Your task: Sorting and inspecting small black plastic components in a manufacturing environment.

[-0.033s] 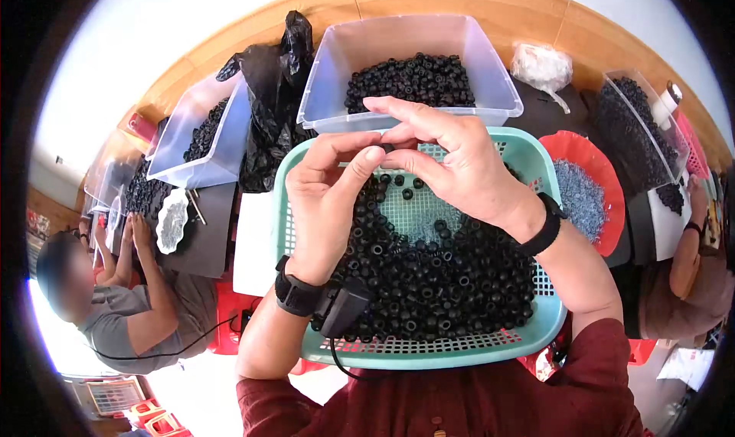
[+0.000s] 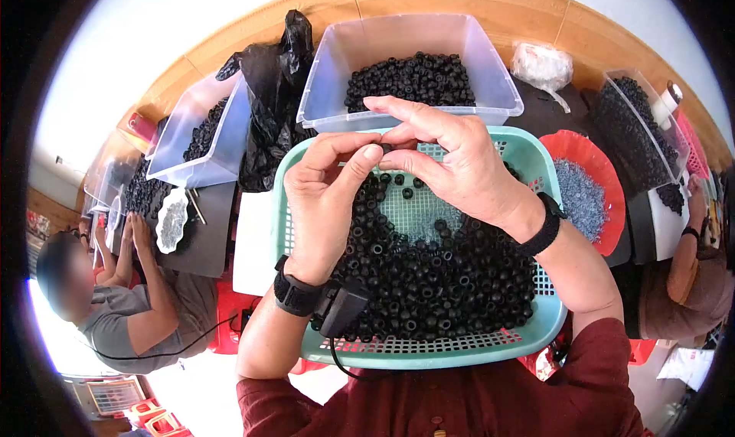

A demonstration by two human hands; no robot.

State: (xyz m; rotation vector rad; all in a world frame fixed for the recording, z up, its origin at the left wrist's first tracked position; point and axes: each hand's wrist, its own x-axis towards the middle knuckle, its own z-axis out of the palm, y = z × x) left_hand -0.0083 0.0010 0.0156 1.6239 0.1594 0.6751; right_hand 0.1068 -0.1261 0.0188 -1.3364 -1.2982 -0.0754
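Above the far part of a green plastic basket (image 2: 287,158), my left hand (image 2: 328,184) and my right hand (image 2: 463,158) meet at the fingertips. Between them is one small black ring-shaped part (image 2: 386,147), pinched by thumb and fingers from both sides and largely covered by them. Raised away from the part is a finger of my right hand. Below, the basket holds a heap of loose black ring-shaped parts (image 2: 436,291), thickest on the near side. Small blue-grey bits (image 2: 432,221) lie on the basket's mesh bottom among a few scattered rings.
Beyond the basket stands a clear plastic bin (image 2: 398,39) with more black parts, beside a black plastic bag (image 2: 268,115). A red dish (image 2: 612,207) of blue-grey bits adjoins the basket's right side. Another person (image 2: 153,299) sits at left; another person's arm (image 2: 683,265) shows at right.
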